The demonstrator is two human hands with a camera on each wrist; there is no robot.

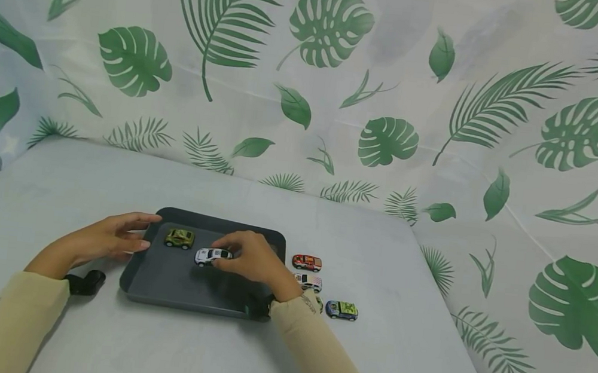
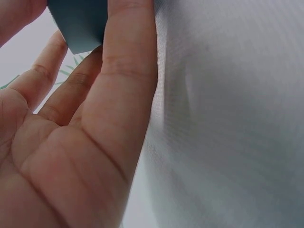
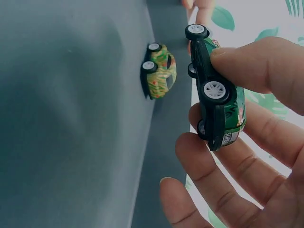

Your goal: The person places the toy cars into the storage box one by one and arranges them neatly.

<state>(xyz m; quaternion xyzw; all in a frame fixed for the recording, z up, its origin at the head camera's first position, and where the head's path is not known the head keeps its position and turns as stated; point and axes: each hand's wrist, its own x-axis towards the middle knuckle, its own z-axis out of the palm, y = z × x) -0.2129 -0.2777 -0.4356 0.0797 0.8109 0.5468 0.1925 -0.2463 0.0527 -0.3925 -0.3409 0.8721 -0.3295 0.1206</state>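
My right hand (image 1: 256, 260) pinches a small toy car (image 1: 211, 256) between thumb and fingers over the dark grey tray (image 1: 170, 285). From the head view the car looks white with dark windows; the right wrist view shows its dark underside, pale wheels and a green side (image 3: 232, 118). Whether its wheels touch the tray I cannot tell. Left of it, a camouflage-patterned toy car (image 1: 179, 238) stands in the tray near the back left corner. My left hand (image 1: 101, 239) touches the tray's left rim with extended fingers and thumb; part of the tray wall (image 2: 85, 23) shows beyond them.
Right of the tray stand a red toy car (image 1: 306, 263), a white one (image 1: 309, 282) and a blue-and-green one (image 1: 342, 310). Another is mostly hidden behind my right sleeve. A leaf-patterned cloth (image 1: 341, 82) rises behind the white table (image 1: 396, 352).
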